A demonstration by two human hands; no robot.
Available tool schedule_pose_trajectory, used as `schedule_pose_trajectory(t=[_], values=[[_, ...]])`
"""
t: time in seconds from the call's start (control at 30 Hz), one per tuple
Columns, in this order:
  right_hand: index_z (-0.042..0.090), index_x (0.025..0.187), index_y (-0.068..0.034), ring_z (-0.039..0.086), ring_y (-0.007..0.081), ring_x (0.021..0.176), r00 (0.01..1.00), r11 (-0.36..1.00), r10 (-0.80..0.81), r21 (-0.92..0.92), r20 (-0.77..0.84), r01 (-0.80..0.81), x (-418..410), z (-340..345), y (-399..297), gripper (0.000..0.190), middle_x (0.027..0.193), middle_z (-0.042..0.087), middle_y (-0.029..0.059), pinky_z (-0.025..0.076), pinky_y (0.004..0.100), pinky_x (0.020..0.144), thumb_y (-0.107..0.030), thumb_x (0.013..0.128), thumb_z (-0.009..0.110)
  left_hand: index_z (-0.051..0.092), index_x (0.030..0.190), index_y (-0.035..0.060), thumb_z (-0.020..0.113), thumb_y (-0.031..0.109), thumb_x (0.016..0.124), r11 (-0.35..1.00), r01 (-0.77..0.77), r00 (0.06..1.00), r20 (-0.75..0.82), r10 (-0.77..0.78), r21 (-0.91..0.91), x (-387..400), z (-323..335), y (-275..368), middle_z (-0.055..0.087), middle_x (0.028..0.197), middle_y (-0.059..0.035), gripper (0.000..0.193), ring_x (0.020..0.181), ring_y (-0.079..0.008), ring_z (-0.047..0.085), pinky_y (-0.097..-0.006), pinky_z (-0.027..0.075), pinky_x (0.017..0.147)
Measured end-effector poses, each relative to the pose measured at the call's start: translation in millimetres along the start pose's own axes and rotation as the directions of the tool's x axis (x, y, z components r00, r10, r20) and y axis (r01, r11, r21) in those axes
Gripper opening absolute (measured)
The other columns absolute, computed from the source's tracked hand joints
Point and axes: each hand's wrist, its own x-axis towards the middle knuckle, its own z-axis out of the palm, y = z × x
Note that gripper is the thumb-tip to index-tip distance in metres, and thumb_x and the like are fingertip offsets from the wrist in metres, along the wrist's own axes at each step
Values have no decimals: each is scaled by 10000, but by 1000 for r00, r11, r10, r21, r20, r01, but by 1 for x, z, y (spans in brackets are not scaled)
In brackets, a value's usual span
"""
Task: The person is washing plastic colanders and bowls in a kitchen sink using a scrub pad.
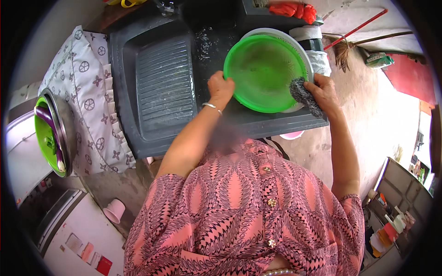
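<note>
A round green plastic basin (267, 70) lies at the right end of a dark sink unit, tilted over a pale basin (308, 63) that shows mostly along its far and right rim. My left hand (221, 88) is closed on the green basin's left rim, and a silvery bangle circles that wrist. In my right hand (326, 91) is a grey mesh scrubbing pad (304, 95), bunched against the right side of the green rim. Parts of the fingers are hidden behind the rim and pad.
Left of the basins is a ribbed washboard (165, 82) in the sink unit. A metal bowl (67, 134) and a green bowl with eggplant (50, 119) stand on a patterned cloth (89, 82). White cloths (317, 62) and a red plastic bag (293, 12) sit at the right edge.
</note>
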Motion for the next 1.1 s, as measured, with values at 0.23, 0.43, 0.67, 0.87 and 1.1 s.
schedule_pose_trajectory(t=[0.23, 0.43, 0.67, 0.87, 1.1], values=[[612, 997, 50, 598, 305, 742, 999, 938, -9, -345, 33, 20, 26, 5, 52, 412, 769, 624, 192, 464, 393, 705, -250, 728, 697, 546, 765, 1, 646, 100, 700, 979, -192, 980, -72, 186, -73, -10, -80, 13, 571, 657, -117, 155, 607, -248, 575, -353, 464, 584], [563, 1204, -17, 599, 384, 989, 967, 755, -255, -631, -28, 181, 25, -13, 61, 498, 985, 644, 237, 463, 437, 845, -241, 769, 656, 549, 766, -7, 635, 44, 708, 948, -121, 958, -283, 34, -296, -41, -153, 5, 543, 666, -25, 115, 572, -102, 508, -264, 433, 520], [630, 1014, 43, 582, 113, 674, 976, 978, -10, 206, 217, -36, 36, -25, 46, 264, 811, 641, 64, 474, 262, 640, -177, 870, 603, 521, 909, -30, 612, 15, 768, 675, 28, 910, -261, -323, -738, -65, -198, -35, 597, 804, -100, 173, 618, -180, 599, -323, 508, 524], [610, 1062, -38, 616, 158, 685, 950, 564, 64, 774, 306, -287, 28, 21, 59, 296, 899, 659, 94, 497, 262, 562, -283, 895, 594, 480, 1005, -30, 564, 3, 797, 516, 71, 896, -173, -410, -853, -68, -207, -81, 612, 866, -126, 227, 645, -210, 618, -312, 499, 517], [562, 1133, -56, 626, 224, 684, 918, 324, 74, 861, 390, -392, 24, 94, 17, 356, 956, 654, 118, 500, 302, 508, -322, 898, 572, 534, 925, 8, 584, 30, 806, 522, 123, 881, -150, -449, -844, -58, -225, -118, 602, 788, -88, 131, 621, -181, 604, -322, 516, 508]])
